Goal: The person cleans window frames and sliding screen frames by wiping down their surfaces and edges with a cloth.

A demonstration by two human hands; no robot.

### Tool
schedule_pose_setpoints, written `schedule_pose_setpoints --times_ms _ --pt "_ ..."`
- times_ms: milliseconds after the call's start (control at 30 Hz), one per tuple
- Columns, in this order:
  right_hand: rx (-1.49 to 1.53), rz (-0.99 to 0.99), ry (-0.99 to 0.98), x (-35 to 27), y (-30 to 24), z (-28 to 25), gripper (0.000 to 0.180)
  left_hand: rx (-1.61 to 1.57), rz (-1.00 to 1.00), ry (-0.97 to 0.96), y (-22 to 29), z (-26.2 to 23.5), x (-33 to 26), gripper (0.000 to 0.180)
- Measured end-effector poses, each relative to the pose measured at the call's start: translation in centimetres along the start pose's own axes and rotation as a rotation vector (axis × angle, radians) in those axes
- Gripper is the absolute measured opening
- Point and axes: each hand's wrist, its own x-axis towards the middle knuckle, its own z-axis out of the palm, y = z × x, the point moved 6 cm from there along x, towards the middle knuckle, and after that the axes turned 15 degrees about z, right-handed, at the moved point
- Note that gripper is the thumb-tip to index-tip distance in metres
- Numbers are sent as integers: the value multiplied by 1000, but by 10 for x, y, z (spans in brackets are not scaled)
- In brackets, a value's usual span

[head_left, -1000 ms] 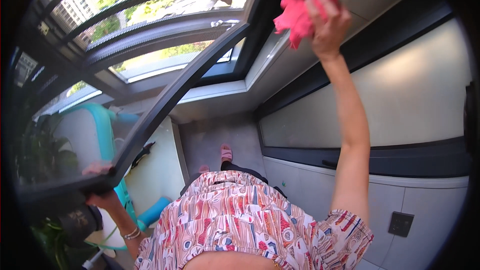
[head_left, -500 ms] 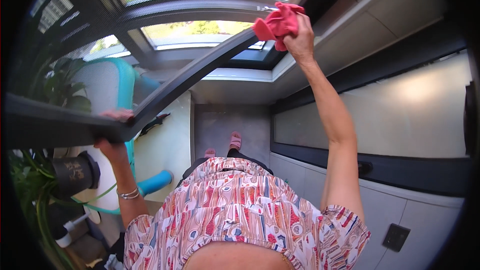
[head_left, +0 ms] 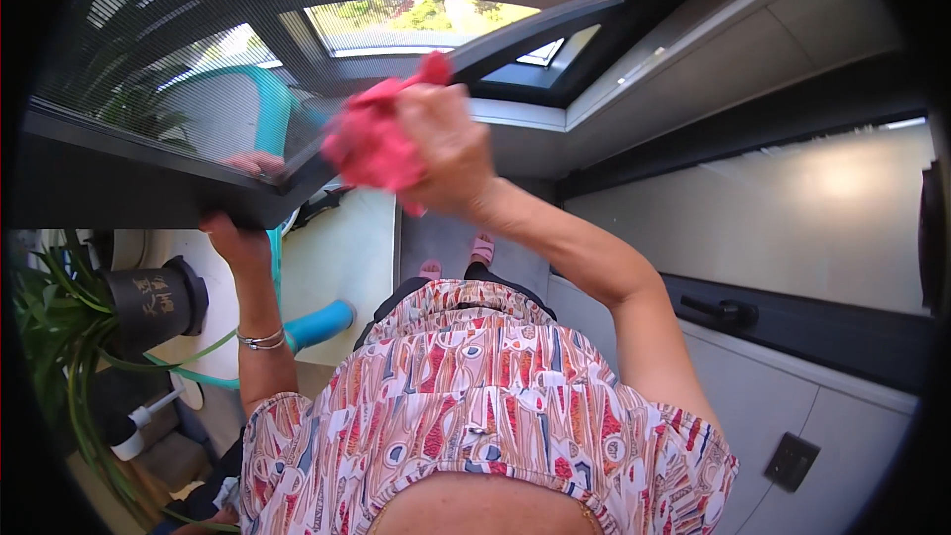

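Gripping a bunched pink cloth (head_left: pixel 374 144), the right hand (head_left: pixel 446 144) pressed it against the dark window-screen frame (head_left: pixel 149 183) at its right corner. Cloth's long axis ran diagonally, upper end toward the glass. Left hand (head_left: pixel 238 228) was closed around the frame's lower edge, fingertips (head_left: pixel 253 162) showing through the mesh.

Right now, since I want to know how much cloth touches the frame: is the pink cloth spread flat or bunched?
Bunched: the pink cloth is crumpled in the right hand against the dark window frame.
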Motion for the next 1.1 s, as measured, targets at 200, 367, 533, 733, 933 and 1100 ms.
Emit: schedule_pose_setpoints --times_ms 200,367,533,733,933,1100 --pt "365 -50 -198 -6 -36 -9 51 -70 -102 82 -3 20 2 87" --pt "371 301 -44 -39 53 -67 45 24 -31 -64 23 73 -9 87" --pt "349 765 106 -73 160 -62 32 181 -52 13 45 99 -28 76" --pt "191 872 14 -90 212 -44 34 0 -30 -87 45 116 -51 29" --pt "767 1116 -53 -81 202 -20 31 125 157 -485 56 141 -36 27" --pt "1047 1236 -69 -74 197 -30 30 207 130 -692 70 164 -36 25"
